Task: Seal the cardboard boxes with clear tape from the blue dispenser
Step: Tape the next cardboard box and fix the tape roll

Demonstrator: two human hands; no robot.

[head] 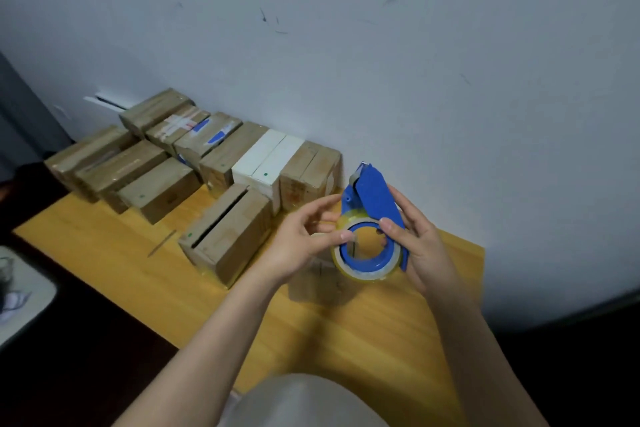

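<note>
Sealing was judged unfinished: the nearest box (228, 236) was left untaped, its top seam gaping. The blue dispenser (372, 198) was gripped above the table (346, 340) by the right hand (419, 246); the clear tape (365, 276) was pinched by the left hand (301, 243).

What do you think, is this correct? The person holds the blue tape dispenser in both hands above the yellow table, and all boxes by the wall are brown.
Not quite. The head view shows one white box among the brown boxes by the wall. The rest holds: left hand and right hand hold the blue tape dispenser above the yellow table.
</note>
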